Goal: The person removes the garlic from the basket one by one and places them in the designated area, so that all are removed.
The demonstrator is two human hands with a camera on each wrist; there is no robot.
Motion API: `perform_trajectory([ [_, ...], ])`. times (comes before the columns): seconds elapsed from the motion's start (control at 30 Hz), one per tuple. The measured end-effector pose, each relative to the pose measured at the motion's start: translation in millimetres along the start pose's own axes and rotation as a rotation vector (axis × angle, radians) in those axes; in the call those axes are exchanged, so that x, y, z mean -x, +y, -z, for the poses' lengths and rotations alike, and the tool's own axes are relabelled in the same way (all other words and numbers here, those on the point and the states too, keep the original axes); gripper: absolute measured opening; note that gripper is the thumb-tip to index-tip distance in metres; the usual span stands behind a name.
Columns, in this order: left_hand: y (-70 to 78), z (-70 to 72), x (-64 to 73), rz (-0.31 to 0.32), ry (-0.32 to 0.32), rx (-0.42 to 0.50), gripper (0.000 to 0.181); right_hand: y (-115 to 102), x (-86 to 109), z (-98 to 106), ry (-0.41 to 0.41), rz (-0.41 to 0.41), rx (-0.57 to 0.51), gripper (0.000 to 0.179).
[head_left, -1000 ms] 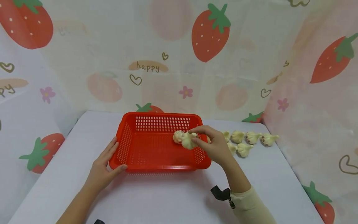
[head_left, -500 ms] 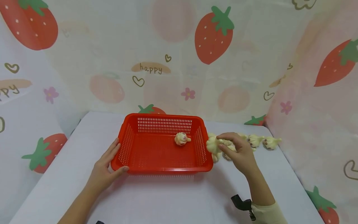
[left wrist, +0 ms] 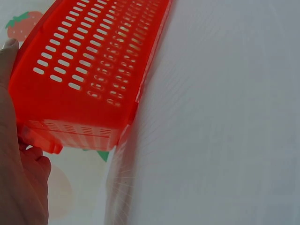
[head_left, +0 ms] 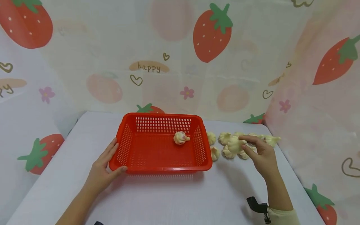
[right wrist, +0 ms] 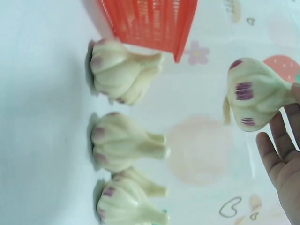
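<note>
My left hand (head_left: 100,173) grips the left end of the red plastic basket (head_left: 152,154), thumb over the front corner of its rim and fingers along the side. One garlic bulb (head_left: 180,137) lies in the basket, toward the right. My right hand (head_left: 262,156) pinches another garlic bulb (head_left: 234,144) by its stem, raised over the bulbs to the right of the basket. In the right wrist view this held bulb (right wrist: 253,96) shows purple streaks and hangs well above the table.
Several garlic bulbs stand in two rows on the white table (head_left: 174,200), right of the basket; the nearest bulb (head_left: 215,153) is close beside its right wall. A strawberry-printed curtain (head_left: 174,62) encloses the back and sides.
My right hand has moved right, carrying its garlic bulb from over the basket to above the bulbs on the table. The left hand and the basket stay in place.
</note>
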State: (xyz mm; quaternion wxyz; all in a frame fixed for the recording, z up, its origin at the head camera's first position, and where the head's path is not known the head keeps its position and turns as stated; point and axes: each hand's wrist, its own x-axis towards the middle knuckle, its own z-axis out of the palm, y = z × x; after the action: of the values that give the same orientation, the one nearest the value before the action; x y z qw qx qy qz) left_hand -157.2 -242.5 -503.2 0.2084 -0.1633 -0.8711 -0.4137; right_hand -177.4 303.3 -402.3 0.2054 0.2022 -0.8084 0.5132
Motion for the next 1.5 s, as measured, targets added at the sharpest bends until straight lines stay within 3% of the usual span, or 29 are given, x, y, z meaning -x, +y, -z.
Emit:
perform_trajectory([
  [0.2, 0.4, -0.9, 0.6, 0.018, -0.006, 0.004, 0.096, 10.1, 5.7, 17.3, 0.054, -0.02, -0.029, 0.029],
  [0.43, -1.1, -1.7, 0.3, -0.005, 0.004, 0.003, 0.096, 28.4, 11.8, 34.0, 0.144, -0.111, -0.01, 0.03],
  [0.77, 3.1, -1.5, -0.1, 0.021, 0.001, 0.008, 0.096, 47.6, 9.4, 56.9, 0.236, -0.162, 0.014, 0.031],
  [1.1, 1.1, -0.1, -0.9, 0.0, 0.002, 0.006, 0.096, 69.1, 9.8, 87.9, 0.161, -0.246, -0.035, 0.034],
  [1.5, 3.8, -0.1, -1.0, 0.05, -0.027, 0.005, 0.097, 101.5, 19.8, 95.4, 0.215, -0.267, -0.124, 0.033],
])
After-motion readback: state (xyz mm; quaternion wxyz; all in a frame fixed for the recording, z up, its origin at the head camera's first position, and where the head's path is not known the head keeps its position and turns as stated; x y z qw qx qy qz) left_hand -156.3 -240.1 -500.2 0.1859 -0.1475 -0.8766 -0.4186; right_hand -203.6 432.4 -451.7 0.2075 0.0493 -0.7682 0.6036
